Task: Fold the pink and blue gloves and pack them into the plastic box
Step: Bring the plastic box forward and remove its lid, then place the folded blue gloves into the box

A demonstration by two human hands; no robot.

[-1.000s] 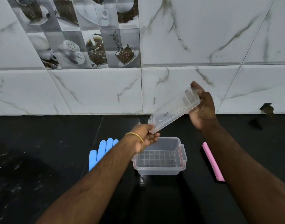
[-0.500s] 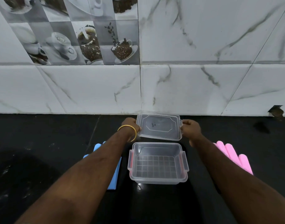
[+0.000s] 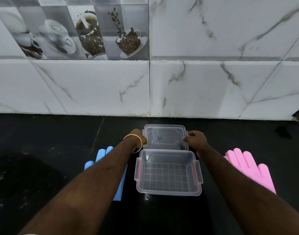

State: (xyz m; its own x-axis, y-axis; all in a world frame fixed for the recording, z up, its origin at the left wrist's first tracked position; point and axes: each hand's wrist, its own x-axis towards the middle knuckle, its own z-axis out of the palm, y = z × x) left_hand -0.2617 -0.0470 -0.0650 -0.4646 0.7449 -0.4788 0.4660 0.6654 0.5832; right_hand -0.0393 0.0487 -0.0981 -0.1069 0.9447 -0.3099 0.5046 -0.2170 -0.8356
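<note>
A: Why is the lid [image 3: 165,136] being held out past the plastic box [image 3: 168,173] rather than over it?

B: Most likely to get it out of the way. The left hand [image 3: 138,139] grips the lid's left edge and the right hand [image 3: 195,139] its right edge, fingers curled onto the rim on both sides. It sits flat on or just above the black counter [image 3: 43,141], just beyond the far wall of the box, near the marble wall tiles [image 3: 213,85]. Whether it already rests on the counter cannot be told.

A: And the box itself?

B: It is open and holds nothing; the grid on its floor shows through. It stands in the middle of the counter, between the person's forearms, with its side clasps swung outward.

A: Where are the gloves?

B: Both lie flat and unfolded. The blue glove [image 3: 101,155] is left of the box, largely hidden under the left forearm, its fingertips pointing toward the far side. The pink glove [image 3: 250,168] is right of the box, beside the right forearm, spread out the same way.

A: So folding hasn't begun?

B: It appears not. A glove on each side within easy reach and the open box in the middle suggest the packing comes next, once the person lets go of the lid.
</note>
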